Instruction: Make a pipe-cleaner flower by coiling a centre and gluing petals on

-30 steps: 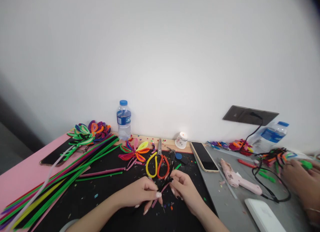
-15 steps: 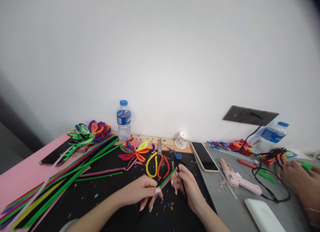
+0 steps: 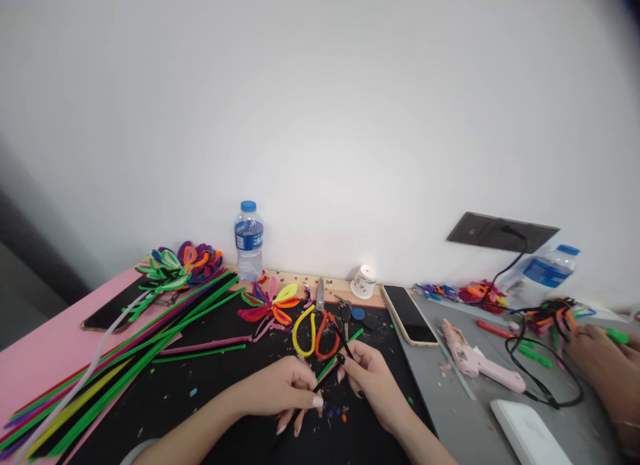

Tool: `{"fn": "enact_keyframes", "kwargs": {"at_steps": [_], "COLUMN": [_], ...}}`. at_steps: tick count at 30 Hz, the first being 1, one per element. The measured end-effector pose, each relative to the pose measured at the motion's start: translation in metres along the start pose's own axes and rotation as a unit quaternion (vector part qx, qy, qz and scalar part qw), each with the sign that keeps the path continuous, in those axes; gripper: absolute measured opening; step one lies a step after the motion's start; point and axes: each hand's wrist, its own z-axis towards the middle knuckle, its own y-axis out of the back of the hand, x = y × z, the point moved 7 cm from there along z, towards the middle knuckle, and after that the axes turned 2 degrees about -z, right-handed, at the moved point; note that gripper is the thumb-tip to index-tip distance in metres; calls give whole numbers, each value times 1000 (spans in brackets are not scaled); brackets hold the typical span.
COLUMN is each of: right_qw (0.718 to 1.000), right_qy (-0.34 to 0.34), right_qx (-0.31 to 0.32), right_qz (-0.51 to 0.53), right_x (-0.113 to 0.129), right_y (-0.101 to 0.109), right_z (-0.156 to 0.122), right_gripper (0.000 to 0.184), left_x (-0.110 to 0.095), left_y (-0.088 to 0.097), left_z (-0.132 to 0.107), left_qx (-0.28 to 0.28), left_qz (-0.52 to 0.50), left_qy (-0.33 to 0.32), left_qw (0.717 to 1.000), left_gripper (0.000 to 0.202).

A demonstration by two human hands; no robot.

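Note:
My left hand is closed, thumb against fingers, on a thin dark strand that looks like a black pipe cleaner; most of it is lost against the black mat. In my right hand a black pipe cleaner is pinched, its upper end pointing up and left. Whether both hands hold the same strand I cannot tell. A short green pipe cleaner lies slanted on the mat between my hands. Just beyond are scissors with yellow and red handles. Left of them sits a multicoloured pipe-cleaner flower.
Long pipe cleaners spread across the left side, beside finished flowers. A water bottle, paper cup and phone stand or lie behind. At right are a pink glue gun, its cable, and another person's hand.
My right hand has tilted the black pipe cleaner from near upright to leaning left, and its fingers have shifted slightly down. My left hand has stayed almost in place.

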Motion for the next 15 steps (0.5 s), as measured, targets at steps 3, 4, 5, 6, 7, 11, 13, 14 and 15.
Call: {"fn": "enact_keyframes", "kwargs": {"at_steps": [3,4,5,6,7,11,13,14,15], "right_qw": [1000,1000,999,999,999,999,999,999,999], "right_qy": [5,4,4,5,6,18,23,24,25], "right_qx": [-18,-23,-27,-31,-34,-27,-15,-9,-4], "right_qz": [-19,-20,-22,-23,-27,-33,-31,-30,-28], "right_x": [3,4,5,6,6,6,6,6,6], "right_y": [3,4,4,5,5,3,1,0,-1], "right_z": [0,1,0,0,0,1,1,0,0], "right_gripper": [29,29,29,30,30,31,31,31,31], "left_x": [0,-1,-1,0,1,3,2,2,1], "left_y": [3,6,8,10,12,16,17,17,18], "left_z": [1,2,3,3,4,5,4,4,3], "left_qx": [-33,-52,-70,-85,-95,-116,-125,-129,-133], "left_qz": [-10,-19,-32,-47,-63,-120,-144,-156,-169], "left_qy": [-10,-15,-20,-24,-26,-24,-24,-23,-23], "left_qw": [999,998,997,995,993,986,981,979,976], "left_gripper": [37,37,37,36,36,35,35,35,35]}}
